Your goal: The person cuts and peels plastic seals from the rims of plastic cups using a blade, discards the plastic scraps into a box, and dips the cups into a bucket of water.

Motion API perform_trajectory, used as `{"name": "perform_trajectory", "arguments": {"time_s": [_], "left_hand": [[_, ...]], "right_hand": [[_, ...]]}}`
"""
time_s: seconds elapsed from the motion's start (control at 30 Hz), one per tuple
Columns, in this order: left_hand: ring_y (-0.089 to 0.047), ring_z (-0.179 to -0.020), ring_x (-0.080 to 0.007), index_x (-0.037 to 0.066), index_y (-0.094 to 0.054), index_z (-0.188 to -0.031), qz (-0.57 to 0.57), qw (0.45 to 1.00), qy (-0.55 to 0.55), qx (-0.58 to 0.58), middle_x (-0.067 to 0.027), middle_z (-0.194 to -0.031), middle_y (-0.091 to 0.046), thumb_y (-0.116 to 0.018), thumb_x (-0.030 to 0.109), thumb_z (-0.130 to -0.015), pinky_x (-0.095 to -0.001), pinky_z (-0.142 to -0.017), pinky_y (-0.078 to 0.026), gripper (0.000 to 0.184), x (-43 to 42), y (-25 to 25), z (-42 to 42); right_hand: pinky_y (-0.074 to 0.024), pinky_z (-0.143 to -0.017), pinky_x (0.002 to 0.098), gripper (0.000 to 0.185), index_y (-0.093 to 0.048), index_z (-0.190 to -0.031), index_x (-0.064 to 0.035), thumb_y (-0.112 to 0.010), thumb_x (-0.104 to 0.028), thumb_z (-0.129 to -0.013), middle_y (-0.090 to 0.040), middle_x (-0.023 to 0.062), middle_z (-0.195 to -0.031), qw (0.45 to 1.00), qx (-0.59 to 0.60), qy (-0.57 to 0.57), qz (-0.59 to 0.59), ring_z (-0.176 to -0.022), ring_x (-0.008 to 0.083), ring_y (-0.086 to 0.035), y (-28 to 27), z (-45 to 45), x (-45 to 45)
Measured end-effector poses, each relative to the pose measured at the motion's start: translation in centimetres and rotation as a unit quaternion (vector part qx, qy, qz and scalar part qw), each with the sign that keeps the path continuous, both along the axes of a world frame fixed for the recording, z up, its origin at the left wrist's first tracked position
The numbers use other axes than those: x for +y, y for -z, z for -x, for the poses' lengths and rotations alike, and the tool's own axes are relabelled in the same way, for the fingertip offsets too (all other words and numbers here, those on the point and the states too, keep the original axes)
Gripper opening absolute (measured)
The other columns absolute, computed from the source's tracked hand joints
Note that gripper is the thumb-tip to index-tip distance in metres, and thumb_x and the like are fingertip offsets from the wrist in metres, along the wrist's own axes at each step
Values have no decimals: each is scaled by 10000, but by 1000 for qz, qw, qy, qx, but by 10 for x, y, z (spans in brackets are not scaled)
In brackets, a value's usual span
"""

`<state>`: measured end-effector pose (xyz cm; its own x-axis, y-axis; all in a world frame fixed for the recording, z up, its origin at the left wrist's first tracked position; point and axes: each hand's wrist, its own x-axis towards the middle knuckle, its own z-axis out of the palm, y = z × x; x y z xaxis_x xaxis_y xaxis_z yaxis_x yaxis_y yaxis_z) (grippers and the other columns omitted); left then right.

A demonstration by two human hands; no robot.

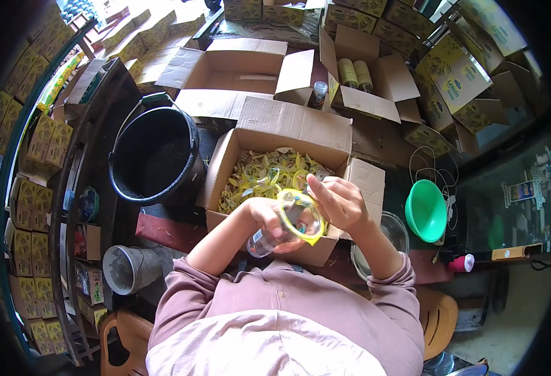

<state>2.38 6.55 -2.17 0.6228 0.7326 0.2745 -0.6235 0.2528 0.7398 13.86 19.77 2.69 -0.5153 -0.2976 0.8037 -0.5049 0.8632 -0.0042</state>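
Note:
My left hand [267,218] is wrapped round a clear plastic jar [260,243], tilted with its mouth toward me. A bright yellow band [319,235] rings the jar's mouth, and small coloured bits show through the wall. At the far side of the rim is my right hand [343,203], its fingers curled and the index finger bent upward. What its fingertips pinch is hidden. Beneath both hands, an open cardboard box [294,130] holds many loose yellow strips [250,178].
A black bucket [188,178] stands left of the box, with a grey bucket [124,271] nearer me. To the right are a green bowl [426,210] and a clear bowl [396,230]. Behind are an open carton [231,69] and another with yellow-labelled bottles [347,73].

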Motion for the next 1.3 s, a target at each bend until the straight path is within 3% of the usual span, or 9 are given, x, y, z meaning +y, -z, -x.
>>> {"name": "perform_trajectory", "arguments": {"time_s": [0.2,0.47,0.7,0.83,0.9,0.97,1.07,1.1,1.3], "left_hand": [[-517,-514,-204,-111,-417,-1001,-10,989,42,-142,-147,-650,-514,-644,227,-663,-302,-470,-416,530,9,17,-9],[-534,-638,-209,-58,-348,-1031,0,883,287,-373,-142,-730,-510,-653,167,-696,-307,-558,-420,506,29,19,-32],[-525,-572,-186,-50,-360,-992,26,888,247,-387,-126,-701,-509,-680,230,-677,-300,-514,-430,528,27,32,-25],[-547,-560,-191,-51,-415,-951,75,967,51,-239,-126,-687,-522,-716,269,-642,-295,-495,-439,537,8,33,2],[-554,-607,-170,-32,-447,-973,54,981,-181,49,-106,-717,-538,-728,302,-635,-273,-519,-443,553,-5,12,22],[-548,-746,-138,4,-465,-1022,1,921,-329,208,-70,-830,-551,-756,239,-621,-262,-673,-448,548,-14,0,33],[-535,-818,-98,31,-493,-1044,-60,774,-531,340,-35,-932,-531,-767,109,-588,-241,-722,-453,538,-24,-22,27],[-532,-842,-101,23,-491,-1060,-85,721,-564,394,-48,-973,-517,-767,126,-576,-237,-734,-453,566,-26,-28,27],[-537,-923,-163,10,-428,-1143,-150,635,-645,398,-90,-1049,-491,-747,134,-564,-289,-822,-439,673,-31,-30,22]], "right_hand": [[-494,-561,279,512,-529,-1106,83,-614,-29,-614,-590,65,-710,1000,5,-4,20,-585,140,-558,2,4,0],[-510,-576,291,449,-550,-1078,67,-628,3,-640,-605,78,-757,998,35,-39,44,-616,148,-579,15,20,4],[-504,-601,310,330,-595,-952,-11,-630,20,-625,-610,56,-773,996,34,-31,70,-661,178,-590,26,32,13],[-481,-588,303,279,-605,-864,-39,-633,21,-593,-612,51,-786,991,16,85,105,-687,209,-591,33,25,32],[-479,-586,305,256,-605,-838,-41,-645,5,-590,-606,58,-771,976,-41,137,163,-691,219,-592,39,18,43],[-498,-583,342,405,-548,-1006,-26,-596,48,-611,-597,120,-736,941,-230,221,117,-696,265,-612,44,10,45],[-503,-630,420,690,-378,-1271,-24,-509,105,-606,-594,198,-766,788,-494,367,-35,-731,335,-605,73,-8,42],[-504,-654,415,672,-404,-1246,-8,-526,97,-593,-594,197,-767,771,-509,382,-31,-732,341,-603,69,-11,36],[-506,-628,362,562,-515,-1147,-45,-516,97,-603,-603,180,-763,814,-472,327,85,-691,294,-613,46,-30,34]]}}
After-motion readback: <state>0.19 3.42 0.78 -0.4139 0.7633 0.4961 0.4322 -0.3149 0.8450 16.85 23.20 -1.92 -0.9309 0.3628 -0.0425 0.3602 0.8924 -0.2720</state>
